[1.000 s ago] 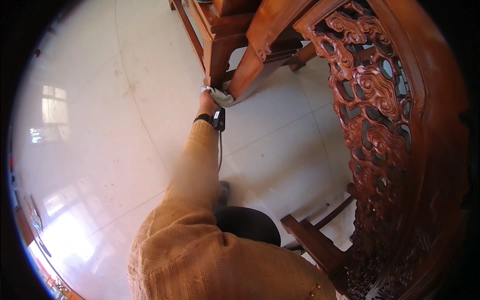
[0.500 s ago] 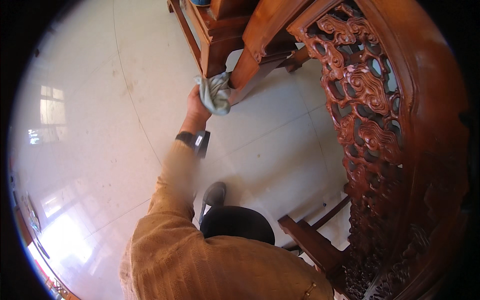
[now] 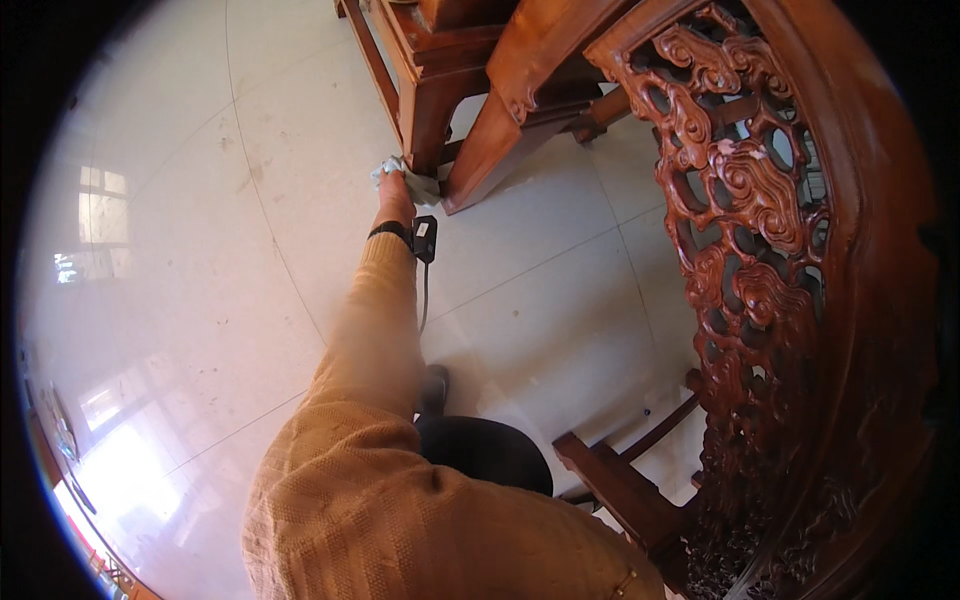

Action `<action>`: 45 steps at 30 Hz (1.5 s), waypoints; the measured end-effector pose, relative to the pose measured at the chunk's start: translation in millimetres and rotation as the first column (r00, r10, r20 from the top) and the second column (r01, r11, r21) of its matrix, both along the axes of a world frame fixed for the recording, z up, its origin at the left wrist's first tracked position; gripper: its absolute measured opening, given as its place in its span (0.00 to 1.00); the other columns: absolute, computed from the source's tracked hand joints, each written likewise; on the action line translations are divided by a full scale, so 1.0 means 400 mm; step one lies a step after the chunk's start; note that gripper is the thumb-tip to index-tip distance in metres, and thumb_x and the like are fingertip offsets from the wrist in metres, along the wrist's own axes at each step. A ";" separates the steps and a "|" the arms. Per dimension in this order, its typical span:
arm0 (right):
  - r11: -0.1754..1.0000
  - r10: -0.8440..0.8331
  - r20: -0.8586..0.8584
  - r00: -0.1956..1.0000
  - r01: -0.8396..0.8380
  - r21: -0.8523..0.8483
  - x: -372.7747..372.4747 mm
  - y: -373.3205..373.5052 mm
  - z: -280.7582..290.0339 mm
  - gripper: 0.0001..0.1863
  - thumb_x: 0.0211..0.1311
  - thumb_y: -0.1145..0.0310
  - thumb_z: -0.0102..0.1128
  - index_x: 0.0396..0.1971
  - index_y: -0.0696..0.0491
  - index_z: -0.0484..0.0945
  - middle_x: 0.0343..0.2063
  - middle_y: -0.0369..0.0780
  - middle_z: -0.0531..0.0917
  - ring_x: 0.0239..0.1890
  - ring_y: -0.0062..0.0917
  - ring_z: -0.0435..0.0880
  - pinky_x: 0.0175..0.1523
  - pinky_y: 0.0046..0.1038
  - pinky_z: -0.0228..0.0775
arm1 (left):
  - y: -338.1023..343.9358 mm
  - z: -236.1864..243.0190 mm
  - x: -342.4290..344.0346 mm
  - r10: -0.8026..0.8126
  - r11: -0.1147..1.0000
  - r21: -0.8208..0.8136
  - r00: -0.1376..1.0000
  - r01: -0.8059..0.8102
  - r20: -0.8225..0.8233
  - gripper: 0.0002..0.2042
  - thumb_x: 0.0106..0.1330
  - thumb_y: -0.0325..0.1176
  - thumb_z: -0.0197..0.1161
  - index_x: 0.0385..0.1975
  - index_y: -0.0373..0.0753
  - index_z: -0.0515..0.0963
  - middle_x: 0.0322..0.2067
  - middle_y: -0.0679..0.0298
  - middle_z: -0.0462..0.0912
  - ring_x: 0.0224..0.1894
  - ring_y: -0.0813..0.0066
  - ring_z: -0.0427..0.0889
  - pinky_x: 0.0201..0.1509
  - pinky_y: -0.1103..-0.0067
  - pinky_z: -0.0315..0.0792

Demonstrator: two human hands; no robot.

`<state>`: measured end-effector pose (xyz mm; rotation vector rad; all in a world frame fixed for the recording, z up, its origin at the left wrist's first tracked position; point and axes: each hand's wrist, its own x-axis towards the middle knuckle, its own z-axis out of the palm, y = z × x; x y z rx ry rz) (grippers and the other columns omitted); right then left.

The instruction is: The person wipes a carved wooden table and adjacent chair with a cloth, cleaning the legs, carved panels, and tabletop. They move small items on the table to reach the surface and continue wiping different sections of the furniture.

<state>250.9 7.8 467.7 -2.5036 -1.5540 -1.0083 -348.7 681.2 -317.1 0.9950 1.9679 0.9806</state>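
Observation:
My left hand (image 3: 396,196) reaches far forward, its fingers closed round a pale grey-green cloth (image 3: 426,188). The cloth is bunched at the foot of a reddish-brown wooden furniture leg (image 3: 430,118), low by the floor. Parts of the cloth stick out on both sides of the hand; most of the fingers are hidden. Close by on the right stands a slanting wooden leg (image 3: 490,155). Round my left wrist runs a black strap with a small black box (image 3: 425,238) and a cable. My right hand is out of sight.
A tall carved openwork wooden panel (image 3: 745,215) curves along the right side. Below it, a wooden leg (image 3: 620,485) and a thin rail stand near my dark-clad knee (image 3: 485,453). Shiny pale floor tiles (image 3: 190,250) spread to the left, with bright window reflections.
My left hand and the cloth have shifted slightly left, down against the foot of the furniture leg. The wrist has turned, bringing the black box to the right. The arm stretches out straighter.

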 end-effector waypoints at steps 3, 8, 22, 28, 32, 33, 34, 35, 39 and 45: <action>1.000 -0.005 -0.003 1.000 0.005 -0.006 -0.005 0.005 0.001 0.55 0.68 0.24 0.26 0.50 0.69 0.74 0.31 0.49 0.78 0.29 0.35 0.73 0.32 0.37 0.68 | -0.056 0.103 0.049 0.039 0.974 0.192 0.918 -0.124 0.395 0.23 0.66 0.30 0.53 0.63 0.41 0.72 0.55 0.58 0.80 0.56 0.61 0.80 0.58 0.66 0.76; 1.000 -0.001 -0.017 1.000 0.001 -0.012 -0.011 0.017 0.002 0.55 0.68 0.23 0.26 0.52 0.69 0.73 0.32 0.49 0.79 0.31 0.35 0.74 0.33 0.37 0.69 | -0.168 0.177 0.069 0.185 0.880 -0.020 0.304 -0.474 0.934 0.26 0.67 0.29 0.50 0.68 0.40 0.70 0.62 0.55 0.75 0.64 0.57 0.75 0.67 0.63 0.72; 1.000 0.029 -0.022 0.999 -0.029 -0.011 -0.028 0.059 -0.010 0.56 0.67 0.22 0.26 0.58 0.68 0.72 0.35 0.50 0.80 0.34 0.35 0.77 0.37 0.37 0.72 | -0.190 0.172 0.170 0.466 0.880 -0.418 0.238 -0.225 0.852 0.18 0.62 0.30 0.53 0.51 0.32 0.78 0.45 0.54 0.83 0.44 0.55 0.83 0.51 0.64 0.79; 0.999 0.030 -0.010 0.999 -0.030 -0.022 -0.047 0.082 -0.006 0.57 0.67 0.22 0.26 0.60 0.67 0.71 0.36 0.51 0.81 0.35 0.35 0.78 0.38 0.37 0.73 | -0.121 0.099 0.108 0.197 0.980 -0.146 0.763 -0.135 0.615 0.19 0.56 0.33 0.63 0.48 0.35 0.80 0.45 0.52 0.86 0.49 0.53 0.85 0.55 0.64 0.79; 0.999 0.030 -0.008 1.000 -0.030 -0.025 -0.046 0.086 -0.022 0.57 0.67 0.21 0.26 0.61 0.67 0.71 0.37 0.51 0.81 0.36 0.35 0.79 0.39 0.37 0.74 | -0.053 0.072 0.074 -0.329 0.944 -0.098 0.905 0.314 -0.270 0.25 0.38 0.32 0.78 0.43 0.41 0.85 0.39 0.52 0.89 0.44 0.53 0.87 0.49 0.68 0.81; 0.999 0.030 -0.004 1.000 -0.030 -0.022 -0.046 0.086 -0.024 0.57 0.67 0.21 0.26 0.62 0.67 0.71 0.37 0.51 0.82 0.37 0.35 0.79 0.39 0.37 0.74 | -0.039 0.069 0.068 -0.278 0.961 -0.028 0.956 0.276 -0.096 0.23 0.42 0.32 0.75 0.44 0.40 0.84 0.40 0.53 0.88 0.45 0.54 0.87 0.51 0.68 0.80; 0.999 0.031 -0.005 0.999 -0.031 -0.018 -0.048 0.086 -0.028 0.58 0.67 0.21 0.26 0.62 0.67 0.70 0.38 0.51 0.82 0.37 0.35 0.79 0.40 0.37 0.74 | -0.030 0.070 0.062 -0.236 0.972 0.010 0.969 0.236 0.068 0.21 0.47 0.32 0.71 0.44 0.39 0.83 0.41 0.53 0.88 0.46 0.55 0.86 0.52 0.68 0.79; 0.999 0.032 -0.004 0.999 -0.032 -0.017 -0.053 0.087 -0.027 0.58 0.67 0.21 0.26 0.63 0.67 0.70 0.38 0.51 0.82 0.37 0.35 0.80 0.40 0.37 0.74 | -0.025 0.072 0.059 -0.196 0.981 0.038 0.952 0.193 0.233 0.19 0.51 0.32 0.68 0.45 0.38 0.83 0.42 0.53 0.87 0.47 0.55 0.86 0.53 0.67 0.79; 0.999 0.040 -0.015 0.999 -0.041 -0.028 -0.089 0.114 -0.023 0.58 0.66 0.21 0.26 0.64 0.66 0.70 0.39 0.51 0.82 0.38 0.35 0.80 0.41 0.37 0.75 | -0.041 0.143 0.061 -0.056 0.998 0.047 0.702 0.032 0.710 0.13 0.65 0.32 0.56 0.46 0.34 0.80 0.46 0.54 0.86 0.49 0.58 0.83 0.57 0.67 0.76; 0.985 0.171 -0.199 0.965 -0.164 0.053 -0.141 0.180 -0.043 0.58 0.64 0.19 0.31 0.71 0.60 0.65 0.51 0.54 0.80 0.53 0.41 0.81 0.56 0.43 0.76 | -0.082 0.437 0.065 -0.256 0.959 0.172 0.949 0.225 0.185 0.10 0.65 0.26 0.59 0.44 0.36 0.81 0.44 0.57 0.87 0.47 0.69 0.84 0.51 0.72 0.77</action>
